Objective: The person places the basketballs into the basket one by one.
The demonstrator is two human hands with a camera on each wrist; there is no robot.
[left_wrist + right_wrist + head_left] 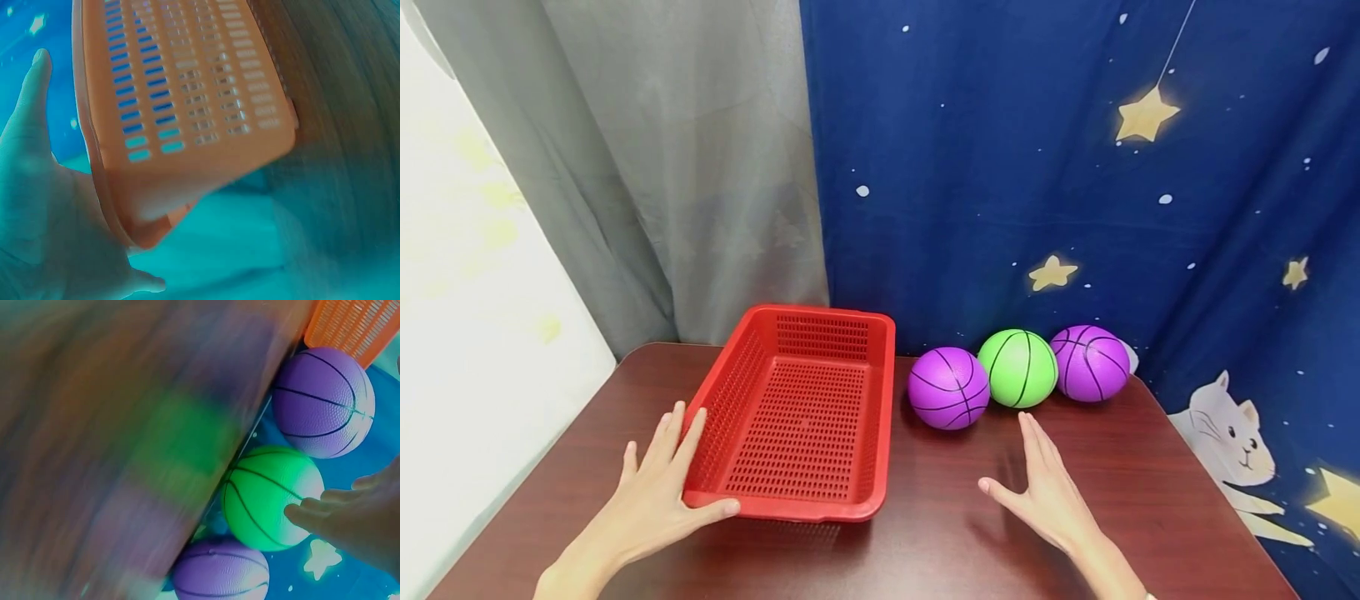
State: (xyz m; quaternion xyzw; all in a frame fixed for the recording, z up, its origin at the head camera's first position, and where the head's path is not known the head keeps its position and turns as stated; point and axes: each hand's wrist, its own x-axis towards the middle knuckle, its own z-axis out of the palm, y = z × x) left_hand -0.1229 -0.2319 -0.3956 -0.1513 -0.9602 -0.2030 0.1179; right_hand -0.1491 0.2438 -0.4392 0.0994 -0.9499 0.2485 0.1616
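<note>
A red plastic basket (883,417) with slotted walls stands on the table, nothing inside it. Over its near left corner my left hand (651,492) lies with spread, straight fingers; in the left wrist view that hand (50,219) is against the basket's rim (94,144). My right hand (1052,492) is held above the table, fingers extended and thumb apart, holding nothing. Just beyond its fingertips sits a green ball (1017,368) with black basketball lines, between two purple balls, one to the left (949,388) and one to the right (1090,363).
The dark red-brown table (940,533) has its back edge right behind the balls. A blue curtain (962,167) with stars hangs behind, beside a grey curtain (700,150). A bright white surface (475,333) is on the far left.
</note>
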